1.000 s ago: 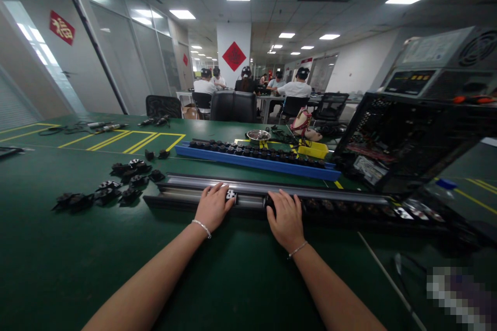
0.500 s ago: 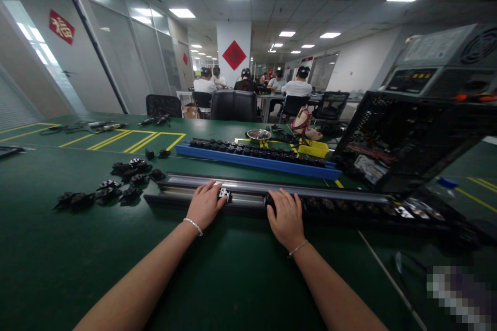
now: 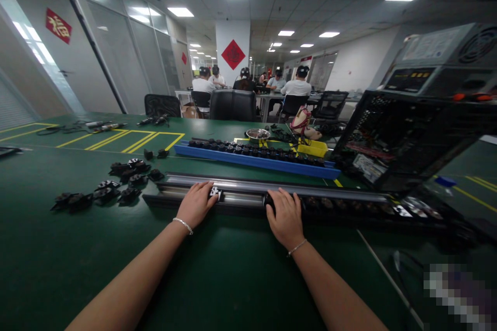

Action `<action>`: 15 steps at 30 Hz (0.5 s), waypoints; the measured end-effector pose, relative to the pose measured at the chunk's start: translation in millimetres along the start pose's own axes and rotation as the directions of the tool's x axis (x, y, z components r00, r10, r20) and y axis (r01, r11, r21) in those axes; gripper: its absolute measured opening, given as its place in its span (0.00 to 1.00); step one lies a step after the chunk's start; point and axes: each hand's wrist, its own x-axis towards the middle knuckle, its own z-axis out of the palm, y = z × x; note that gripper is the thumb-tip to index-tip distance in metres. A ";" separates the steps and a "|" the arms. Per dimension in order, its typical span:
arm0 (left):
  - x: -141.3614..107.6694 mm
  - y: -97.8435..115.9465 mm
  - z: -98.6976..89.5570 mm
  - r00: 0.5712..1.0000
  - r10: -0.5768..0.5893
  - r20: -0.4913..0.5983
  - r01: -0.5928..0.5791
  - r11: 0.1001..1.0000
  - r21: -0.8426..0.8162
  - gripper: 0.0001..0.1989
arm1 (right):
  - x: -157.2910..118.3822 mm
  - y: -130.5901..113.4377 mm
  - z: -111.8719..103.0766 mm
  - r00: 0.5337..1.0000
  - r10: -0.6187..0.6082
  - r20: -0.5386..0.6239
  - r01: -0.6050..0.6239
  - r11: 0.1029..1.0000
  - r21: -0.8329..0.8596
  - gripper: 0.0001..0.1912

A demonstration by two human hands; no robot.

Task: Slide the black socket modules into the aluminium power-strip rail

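Observation:
A long dark metal rail [image 3: 240, 200] lies across the green table in front of me. My left hand [image 3: 195, 204] is closed on a small black-and-white part [image 3: 215, 194] that sits in the rail's channel. Further right, my right hand [image 3: 285, 214] is closed over a dark part [image 3: 267, 200] in the same channel, mostly covered by the fingers. From there a row of dark parts [image 3: 345, 204] fills the channel to the right. Several loose black parts [image 3: 106, 192] lie in a pile left of the rail.
Behind the rail stands a blue tray [image 3: 252, 162] with rows of black parts. A metal bowl [image 3: 258, 135] and a yellow bin [image 3: 312, 149] are beyond it. An open computer case [image 3: 411, 139] stands at the right. People sit at far tables.
My left hand has slid left along the rail, and the black-and-white part has moved left with it. My right hand has stayed in about the same place.

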 end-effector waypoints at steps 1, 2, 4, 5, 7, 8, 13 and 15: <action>-0.4 -1.4 -1.5 1.000 0.001 -0.001 -0.001 1.000 0.000 0.23 | 0.1 -0.1 -0.2 1.000 0.000 0.000 0.000 1.000 0.000 0.18; -1.0 -2.9 -3.1 1.000 0.000 -0.002 0.000 1.000 0.002 0.23 | 0.1 -0.2 -0.3 1.000 -0.001 -0.001 0.001 1.000 0.000 0.19; -2.0 -6.0 -5.8 1.000 -0.006 -0.005 0.006 1.000 0.007 0.22 | 0.2 -0.3 -0.3 1.000 -0.002 -0.003 0.002 1.000 -0.001 0.19; -2.5 -7.7 -6.9 1.000 -0.010 -0.006 0.010 1.000 0.011 0.22 | 0.2 -0.3 -0.1 1.000 -0.002 -0.003 0.002 1.000 -0.002 0.19; -3.3 -10.9 -8.4 1.000 -0.013 -0.007 0.013 1.000 0.018 0.22 | 0.1 -0.4 0.1 1.000 -0.002 -0.004 0.002 1.000 -0.004 0.19; -3.6 -12.4 -8.9 1.000 -0.014 -0.006 0.014 1.000 0.023 0.22 | 0.1 -0.4 0.2 1.000 -0.001 -0.003 0.001 1.000 -0.005 0.18; -4.4 -17.9 -12.3 0.999 -0.032 0.011 0.032 0.998 0.054 0.23 | 0.2 -0.6 -0.2 1.000 0.008 0.003 -0.008 1.000 0.001 0.18; -4.8 -20.2 -14.4 0.999 -0.040 0.022 0.038 0.997 0.063 0.23 | 0.2 -0.6 -0.5 1.000 0.011 0.008 -0.011 1.000 0.005 0.18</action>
